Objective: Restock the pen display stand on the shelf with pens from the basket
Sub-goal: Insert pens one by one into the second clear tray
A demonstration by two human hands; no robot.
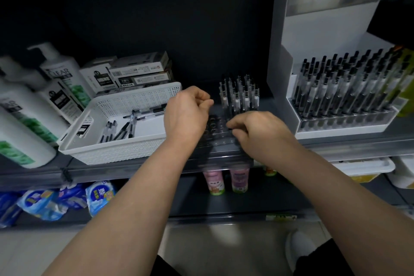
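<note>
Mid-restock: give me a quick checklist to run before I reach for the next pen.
1. Stock left: ok. Several loose pens lie in the white basket.
2. Free slots: ok. The display stand shows empty holes in its front rows.
3. Placed pens: ok. They stand upright in the back rows.
4. Left hand free: cannot tell. Its fingers are curled; no pen shows in them.
5. Right hand free: cannot tell. Its curled fingers sit over the front holes and hide what is under them.
6. Basket position: ok. It sits directly left of the stand.
</note>
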